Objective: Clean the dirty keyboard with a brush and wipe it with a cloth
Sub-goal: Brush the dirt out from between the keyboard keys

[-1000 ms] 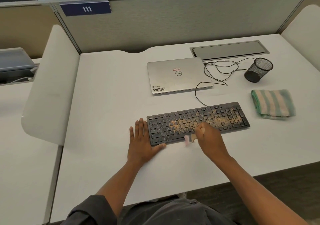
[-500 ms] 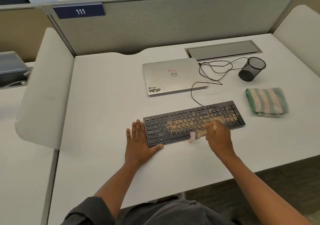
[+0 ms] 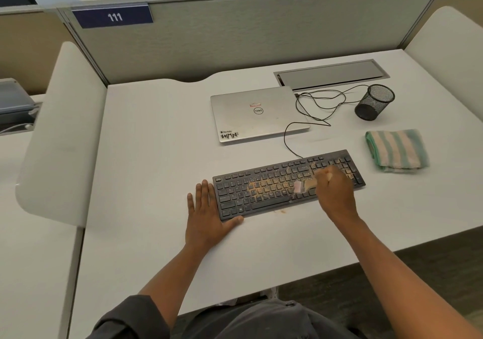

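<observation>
Tan grit covers the middle and right keys of the keyboard point(image 3: 287, 184), so I judge the brushing only partly done. My right hand point(image 3: 335, 195) curls round the brush point(image 3: 303, 185), bristles down on the keys near the centre. My left hand point(image 3: 206, 215) lies flat and spread on the counter point(image 3: 156, 155), thumb against the keyboard's left corner, bracing it. A few crumbs sit off the front edge. Wiping is not yet begun: the cloth point(image 3: 397, 150) lies folded, just right of the keyboard.
</observation>
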{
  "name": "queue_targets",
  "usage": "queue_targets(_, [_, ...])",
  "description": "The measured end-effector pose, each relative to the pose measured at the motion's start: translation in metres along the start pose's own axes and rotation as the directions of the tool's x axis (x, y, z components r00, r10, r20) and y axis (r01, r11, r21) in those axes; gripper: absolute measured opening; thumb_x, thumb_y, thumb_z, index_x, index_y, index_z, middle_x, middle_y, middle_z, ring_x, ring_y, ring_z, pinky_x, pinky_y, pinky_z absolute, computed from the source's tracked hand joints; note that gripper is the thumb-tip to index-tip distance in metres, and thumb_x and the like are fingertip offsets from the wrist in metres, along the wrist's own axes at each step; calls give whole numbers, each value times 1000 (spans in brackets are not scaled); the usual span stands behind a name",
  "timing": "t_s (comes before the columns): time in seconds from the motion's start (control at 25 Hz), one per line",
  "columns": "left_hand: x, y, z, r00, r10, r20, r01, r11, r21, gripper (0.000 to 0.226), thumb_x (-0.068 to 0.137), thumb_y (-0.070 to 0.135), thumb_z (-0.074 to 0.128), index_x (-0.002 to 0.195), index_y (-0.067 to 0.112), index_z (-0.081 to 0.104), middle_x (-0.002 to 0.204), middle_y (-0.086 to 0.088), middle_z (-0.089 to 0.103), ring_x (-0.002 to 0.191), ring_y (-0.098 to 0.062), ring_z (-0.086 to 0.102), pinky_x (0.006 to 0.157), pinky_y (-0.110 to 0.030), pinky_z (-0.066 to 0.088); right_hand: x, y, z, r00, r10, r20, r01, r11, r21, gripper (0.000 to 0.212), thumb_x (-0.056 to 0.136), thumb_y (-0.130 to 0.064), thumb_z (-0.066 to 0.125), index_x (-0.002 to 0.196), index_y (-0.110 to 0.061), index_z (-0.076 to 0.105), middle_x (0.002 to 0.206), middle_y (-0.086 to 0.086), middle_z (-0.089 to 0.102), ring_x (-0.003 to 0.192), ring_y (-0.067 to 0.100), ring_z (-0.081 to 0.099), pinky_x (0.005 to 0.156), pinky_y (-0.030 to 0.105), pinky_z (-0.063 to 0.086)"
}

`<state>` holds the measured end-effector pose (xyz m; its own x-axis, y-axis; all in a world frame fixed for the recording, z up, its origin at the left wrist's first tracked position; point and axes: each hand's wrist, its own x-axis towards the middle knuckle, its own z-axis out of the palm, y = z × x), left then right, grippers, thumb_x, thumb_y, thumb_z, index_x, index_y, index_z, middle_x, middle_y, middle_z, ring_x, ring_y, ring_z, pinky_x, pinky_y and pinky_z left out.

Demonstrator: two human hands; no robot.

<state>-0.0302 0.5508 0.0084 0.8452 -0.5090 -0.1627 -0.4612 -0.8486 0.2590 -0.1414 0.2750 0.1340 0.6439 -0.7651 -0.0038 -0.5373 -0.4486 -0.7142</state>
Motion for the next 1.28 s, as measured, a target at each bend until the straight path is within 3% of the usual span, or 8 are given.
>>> queue_targets(0.24, [0, 0, 1, 1000, 2, -5, -2, 1000, 5, 132, 70, 101, 14, 159, 7, -12, 168, -12, -16, 153, -22, -25, 123, -48, -16, -9, 9, 9, 979, -48, 198, 72, 991, -115, 22, 99, -19, 49, 87, -6, 61, 79, 7, 63, 74, 25, 58, 62, 33, 44])
queue_targets(0.48, [0, 0, 0, 1000, -1, 1, 1, 1000, 8, 131, 71, 100, 14, 159, 7, -14, 167, -12, -19, 152, -22, -27, 123, -48, -16, -3, -1, 4, 976, -84, 202, 102, 992, -80, 20, 100, -24, 50, 85, -14, 57, 72, 0, 61, 66, 14, 57, 54, 26, 39])
queue_targets(0.68, [1, 0, 0, 1000, -1, -2, 1, 1000, 5, 132, 71, 100, 15, 159, 7, -14, 167, -12, -18, 152, -22, -26, 124, -48, -15, -6, -3, 11, 966, -66, 248, 122, 968, -218, 27, 99, -20, 46, 78, -8, 57, 72, 7, 61, 66, 23, 56, 56, 31, 38])
queue_targets(0.88, [0, 1, 0, 1000, -3, -6, 3, 1000, 16, 131, 72, 100, 16, 159, 7, -15, 167, -12, -19, 152, -22, -27, 124, -49, -14, -11, -32, 34, 957, -134, 257, 140, 990, -5, 14, 95, -20, 56, 85, -13, 62, 75, 1, 65, 65, 15, 61, 51, 25, 41])
queue_targets(1.04, [-1, 3, 0, 1000, -1, -12, 1, 1000, 4, 131, 73, 100, 20, 159, 6, -12, 167, -12, -17, 153, -23, -24, 124, -49, -14, -6, -52, 53, 940, -170, 296, 163, 985, 50, 2, 89, -16, 62, 87, -16, 63, 78, -2, 65, 68, 14, 61, 56, 30, 49])
queue_targets(1.28, [-2, 3, -3, 1000, -8, -8, 8, 1000, 22, 129, 77, 97, 26, 158, 5, -14, 167, -13, -18, 153, -24, -25, 123, -49, -15, 2, -68, 69, 884, -277, 376, 290, 957, 24, 6, 89, -17, 62, 95, -17, 63, 80, 0, 66, 67, 14, 61, 55, 27, 47])
